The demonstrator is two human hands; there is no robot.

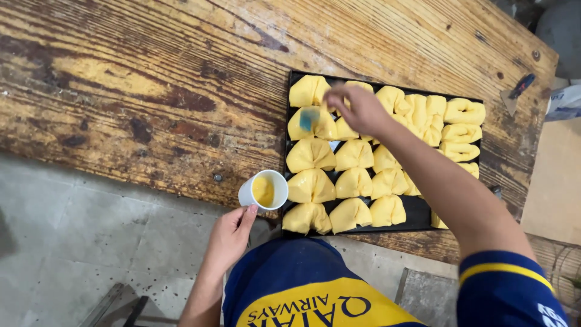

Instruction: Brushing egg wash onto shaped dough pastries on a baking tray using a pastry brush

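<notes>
A black baking tray lies on a worn wooden table and carries several folded yellow dough pieces, glossy on the left side. My right hand reaches over the tray's far left part and holds a blue-headed brush against a dough piece there. My left hand holds a white cup of yellow liquid just off the tray's near left corner, at the table's edge.
A scraper with a dark handle lies at the table's far right. A white bag sits past the right edge. Grey concrete floor lies below the table, with a metal frame at lower left.
</notes>
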